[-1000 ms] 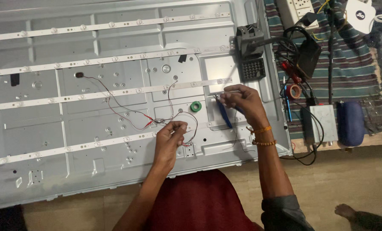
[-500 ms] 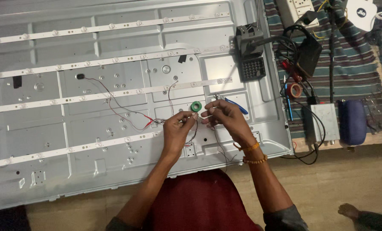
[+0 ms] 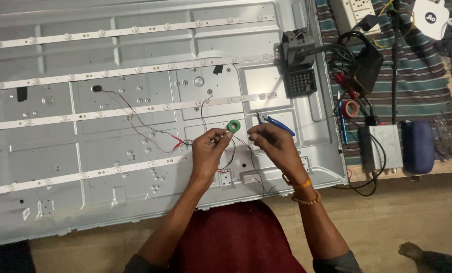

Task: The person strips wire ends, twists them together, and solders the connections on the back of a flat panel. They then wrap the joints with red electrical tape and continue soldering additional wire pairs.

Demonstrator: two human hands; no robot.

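Over the grey metal back panel (image 3: pixel 109 91) in the head view, the left hand (image 3: pixel 208 149) and right hand (image 3: pixel 274 144) meet just below a small green tape roll (image 3: pixel 233 125), each pinching one end of a thin black wire (image 3: pixel 238 144) between thumb and fingertips. By the look of it, the step is joining or stripping wire ends; doing so calls for steady fingertip control and keeping the red leads (image 3: pixel 155 141) untangled. Blue-handled pliers (image 3: pixel 276 124) lie just beside the right hand. White LED strips (image 3: pixel 135 108) cross the panel. Off to the right, a striped cloth (image 3: pixel 418 86) carries a red tape roll (image 3: pixel 349 108), cables and a dark blue pouch (image 3: pixel 417 146); bare floor (image 3: pixel 413 222) lies below.
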